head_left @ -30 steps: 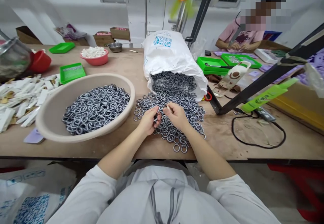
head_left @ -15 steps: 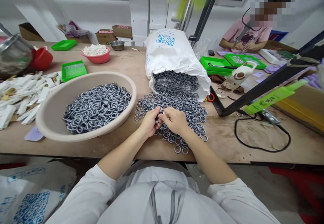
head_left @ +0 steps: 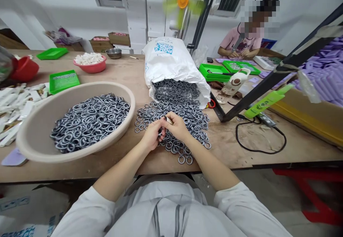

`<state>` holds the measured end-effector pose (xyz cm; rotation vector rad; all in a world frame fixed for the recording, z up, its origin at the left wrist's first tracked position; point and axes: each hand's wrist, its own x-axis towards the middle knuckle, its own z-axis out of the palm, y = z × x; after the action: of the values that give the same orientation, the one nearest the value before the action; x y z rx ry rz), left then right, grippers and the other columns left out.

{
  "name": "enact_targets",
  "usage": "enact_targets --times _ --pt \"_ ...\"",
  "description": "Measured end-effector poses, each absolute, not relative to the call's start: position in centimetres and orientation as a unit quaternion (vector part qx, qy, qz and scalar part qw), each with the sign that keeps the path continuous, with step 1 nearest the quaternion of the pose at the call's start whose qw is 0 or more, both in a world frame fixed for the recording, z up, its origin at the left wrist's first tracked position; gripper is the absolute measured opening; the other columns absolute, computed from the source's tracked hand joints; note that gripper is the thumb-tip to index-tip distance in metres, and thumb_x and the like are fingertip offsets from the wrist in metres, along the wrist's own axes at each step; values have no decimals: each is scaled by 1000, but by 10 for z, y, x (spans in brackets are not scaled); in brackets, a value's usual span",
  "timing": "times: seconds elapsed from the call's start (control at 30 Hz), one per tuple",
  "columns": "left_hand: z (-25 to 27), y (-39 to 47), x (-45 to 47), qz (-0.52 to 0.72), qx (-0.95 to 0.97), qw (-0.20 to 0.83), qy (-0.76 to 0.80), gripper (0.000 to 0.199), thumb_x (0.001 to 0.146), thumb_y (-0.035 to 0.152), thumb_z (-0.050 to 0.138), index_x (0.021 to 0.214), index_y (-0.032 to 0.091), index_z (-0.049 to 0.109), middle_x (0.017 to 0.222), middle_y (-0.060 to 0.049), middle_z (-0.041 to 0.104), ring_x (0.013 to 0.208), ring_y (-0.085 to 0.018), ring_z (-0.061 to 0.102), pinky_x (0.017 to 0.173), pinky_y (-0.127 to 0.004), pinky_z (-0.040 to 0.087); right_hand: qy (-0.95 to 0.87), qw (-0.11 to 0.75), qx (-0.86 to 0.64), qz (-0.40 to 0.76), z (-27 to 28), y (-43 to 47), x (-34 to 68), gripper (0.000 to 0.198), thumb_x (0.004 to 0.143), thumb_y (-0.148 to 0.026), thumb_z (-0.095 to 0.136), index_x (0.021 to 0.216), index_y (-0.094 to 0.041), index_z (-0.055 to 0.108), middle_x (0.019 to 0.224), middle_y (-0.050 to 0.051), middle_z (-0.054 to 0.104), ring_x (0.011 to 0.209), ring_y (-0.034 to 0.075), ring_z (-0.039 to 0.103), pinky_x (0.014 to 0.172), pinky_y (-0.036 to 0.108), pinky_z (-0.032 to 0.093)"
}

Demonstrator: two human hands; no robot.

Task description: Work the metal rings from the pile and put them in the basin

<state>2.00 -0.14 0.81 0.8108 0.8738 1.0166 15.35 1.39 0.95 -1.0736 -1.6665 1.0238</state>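
Just in front of my body, above the near part of a pile of grey rings, my two hands meet. My left hand is closed, with a grey ring showing at its fingers. My right hand pinches a small dark-and-white piece against the left fingertips; its kind is mostly hidden. Behind the hands, the rings spill from the mouth of a white sack lying on its side. A large beige basin to the left holds many more of these rings.
White strips are heaped at the far left. Green trays and a red bowl of white pieces stand farther back. On the right are a slanting black frame, a power strip with cable, and a person at work.
The view has swung slightly to the right, so the scene sits farther left. My hands stay together over the pile, with the ring now lower in the left fingers.
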Motion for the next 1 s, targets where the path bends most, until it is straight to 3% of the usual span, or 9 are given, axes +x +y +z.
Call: enact_targets --times 0.2,0.37,0.63,1.0 --pt "7 -2 21 439 365 719 398 46 69 57 74 72 19 49 49 5 48 36 -6 40 34 -16 22 -656 460 -444 402 7 20 160 53 80 -74 56 73 -22 54 59 -5 48 57 12 43 56 26 36" --pt "9 2 21 456 334 718 406 48 70 59 74 71 19 47 49 6 47 36 -6 40 33 -16 22 -682 435 -444 385 8 17 162 45 88 -65 52 84 -21 60 72 -2 62 63 13 52 62 26 39" --pt "9 4 21 489 291 703 427 50 71 61 74 70 19 48 48 6 47 35 -6 41 33 -17 23 -787 313 -507 160 20 2 160 33 96 -44 45 73 -22 55 74 1 60 68 15 53 64 27 32" --pt "14 2 22 477 288 706 436 51 70 61 74 69 20 46 45 7 46 33 -6 40 32 -17 22 -805 274 -503 154 21 0 157 34 98 -42 45 73 -22 58 77 2 64 71 16 56 65 27 31"
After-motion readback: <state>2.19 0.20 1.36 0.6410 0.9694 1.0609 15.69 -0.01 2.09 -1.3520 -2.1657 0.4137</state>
